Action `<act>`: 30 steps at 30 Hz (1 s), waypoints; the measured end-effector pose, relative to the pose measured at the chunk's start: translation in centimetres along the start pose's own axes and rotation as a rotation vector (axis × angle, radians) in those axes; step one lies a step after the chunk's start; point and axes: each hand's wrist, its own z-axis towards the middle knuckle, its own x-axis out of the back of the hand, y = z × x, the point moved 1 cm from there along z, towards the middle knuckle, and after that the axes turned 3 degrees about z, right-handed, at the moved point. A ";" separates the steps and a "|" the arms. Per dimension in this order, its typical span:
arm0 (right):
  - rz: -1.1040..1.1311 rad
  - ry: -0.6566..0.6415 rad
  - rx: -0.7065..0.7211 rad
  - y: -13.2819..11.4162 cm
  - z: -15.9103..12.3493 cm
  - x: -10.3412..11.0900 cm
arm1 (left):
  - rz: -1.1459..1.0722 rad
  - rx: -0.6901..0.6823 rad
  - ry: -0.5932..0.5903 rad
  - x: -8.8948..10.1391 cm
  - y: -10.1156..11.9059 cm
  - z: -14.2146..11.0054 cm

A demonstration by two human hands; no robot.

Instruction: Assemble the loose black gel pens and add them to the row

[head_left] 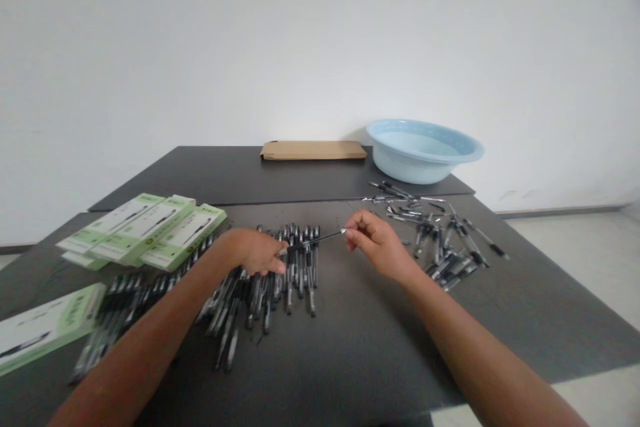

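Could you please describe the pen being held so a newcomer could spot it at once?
Over the dark table, find the left hand and right hand. The held pen stretches between them. Unlike the pens lying around, it is raised off the surface.

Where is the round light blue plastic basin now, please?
In the head view, the basin stands at back right, beside the flat brown cardboard box, behind loose black pens.

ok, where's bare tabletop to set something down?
Near tabletop: front middle, between the left pen spread and right forearm; also the right corner, outside that forearm. Far tabletop: left of the flat cardboard box. Crowded: left side, pens plus green-and-white pen boxes; right, loose pens before the blue basin.
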 end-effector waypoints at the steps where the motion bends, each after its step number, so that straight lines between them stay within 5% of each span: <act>1: 0.005 -0.003 -0.004 0.0 0.0 0.0 | 0.005 0.005 0.003 0.0 0.1 0.0; 30: -0.157 -0.037 0.036 -0.4 -0.3 -0.3 | 0.084 0.029 0.016 0.1 0.9 -0.4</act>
